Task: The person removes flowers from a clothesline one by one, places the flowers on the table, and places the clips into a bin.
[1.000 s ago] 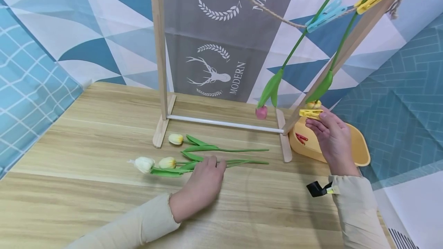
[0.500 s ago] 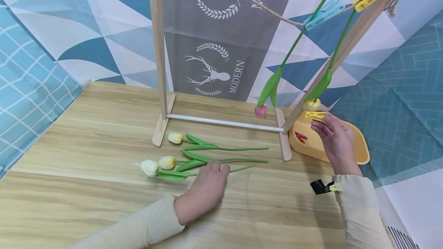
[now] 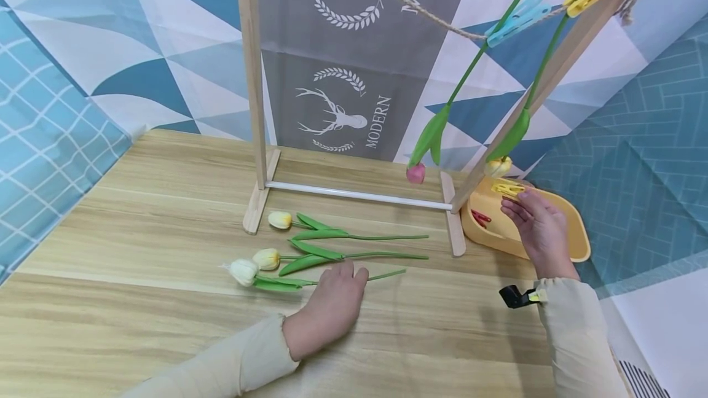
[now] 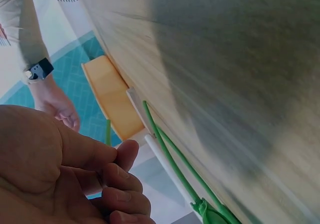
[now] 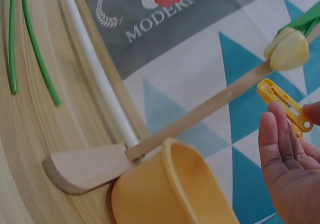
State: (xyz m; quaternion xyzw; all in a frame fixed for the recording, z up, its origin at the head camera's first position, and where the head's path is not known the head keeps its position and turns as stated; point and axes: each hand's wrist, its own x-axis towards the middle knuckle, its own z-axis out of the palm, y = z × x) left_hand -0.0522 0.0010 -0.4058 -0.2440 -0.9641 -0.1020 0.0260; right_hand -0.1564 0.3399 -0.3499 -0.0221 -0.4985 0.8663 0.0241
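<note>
One cloth point(image 3: 354, 48) reads "MODERN"; right fingers point(image 5: 269, 136) pinch yellow clothespin point(image 5: 284, 103); left fingers point(image 4: 127, 154), seemingly, white tulip point(image 3: 244, 272).

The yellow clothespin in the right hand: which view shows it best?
The right wrist view: the yellow clothespin is largest there. The head view shows it small; the left wrist view, not at all.
</note>
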